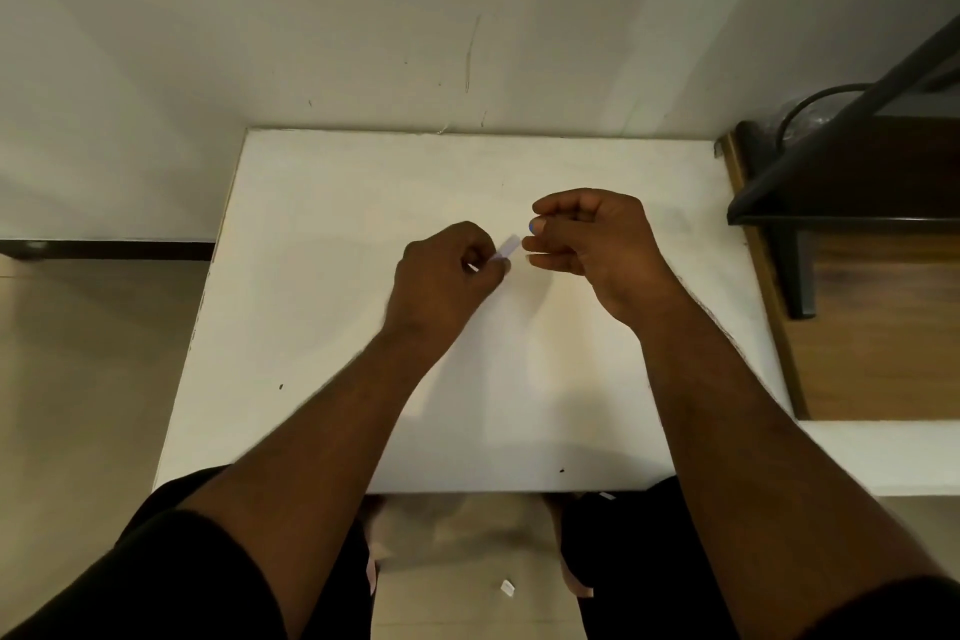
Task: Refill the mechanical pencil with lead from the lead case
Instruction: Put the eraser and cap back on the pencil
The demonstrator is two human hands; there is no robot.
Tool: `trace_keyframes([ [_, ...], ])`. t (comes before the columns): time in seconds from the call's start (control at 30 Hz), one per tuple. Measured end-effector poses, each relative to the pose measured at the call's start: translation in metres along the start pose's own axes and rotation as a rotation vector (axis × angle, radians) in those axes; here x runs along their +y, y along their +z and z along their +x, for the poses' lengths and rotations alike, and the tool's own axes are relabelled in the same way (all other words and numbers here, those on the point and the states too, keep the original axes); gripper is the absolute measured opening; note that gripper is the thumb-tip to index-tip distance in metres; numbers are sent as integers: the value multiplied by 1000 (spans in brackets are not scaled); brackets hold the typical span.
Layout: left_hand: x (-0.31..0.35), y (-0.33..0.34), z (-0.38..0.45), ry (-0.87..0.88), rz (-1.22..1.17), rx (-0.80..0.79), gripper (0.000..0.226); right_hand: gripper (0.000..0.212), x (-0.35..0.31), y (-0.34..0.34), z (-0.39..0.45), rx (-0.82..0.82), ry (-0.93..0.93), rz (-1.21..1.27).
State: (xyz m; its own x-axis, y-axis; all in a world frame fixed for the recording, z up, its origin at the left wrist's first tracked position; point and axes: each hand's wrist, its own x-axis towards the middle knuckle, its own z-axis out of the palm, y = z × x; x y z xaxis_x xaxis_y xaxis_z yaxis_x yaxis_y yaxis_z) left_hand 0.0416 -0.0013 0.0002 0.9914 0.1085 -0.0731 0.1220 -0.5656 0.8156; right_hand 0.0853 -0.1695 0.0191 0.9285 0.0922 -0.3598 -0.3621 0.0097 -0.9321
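Both bare forearms reach over the white table (311,327). Left hand (441,276) pinches a small pale lead case (508,247) above the table's middle; right hand (587,234), fingers curled, pinches a tiny blue piece (532,226) just beside it.

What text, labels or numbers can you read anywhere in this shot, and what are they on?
None readable.
Lead case in the left hand: pale and translucent, any print too blurred to read.
Blue item at the right hand: no visible marking.
White table: bare, only dark specks.
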Motion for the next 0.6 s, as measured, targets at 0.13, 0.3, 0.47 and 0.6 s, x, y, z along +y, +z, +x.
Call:
trace_keyframes([
  [0.13, 2, 1, -2, -4, -37, 2, 19, 13, 0, 6, 1, 13, -39, 15],
  [0.3, 1, 1, -4, 64, -18, -30, 15, 10, 2, 9, 1, 10, -61, -55],
  [0.47, 2, 1, -3, 98, 24, -36, 20, 9, 2, 9, 1, 6, -63, -65],
  [0.6, 3, 1, -3, 114, 68, -15, 19, 8, 2, 9, 0, 6, -64, -74],
])
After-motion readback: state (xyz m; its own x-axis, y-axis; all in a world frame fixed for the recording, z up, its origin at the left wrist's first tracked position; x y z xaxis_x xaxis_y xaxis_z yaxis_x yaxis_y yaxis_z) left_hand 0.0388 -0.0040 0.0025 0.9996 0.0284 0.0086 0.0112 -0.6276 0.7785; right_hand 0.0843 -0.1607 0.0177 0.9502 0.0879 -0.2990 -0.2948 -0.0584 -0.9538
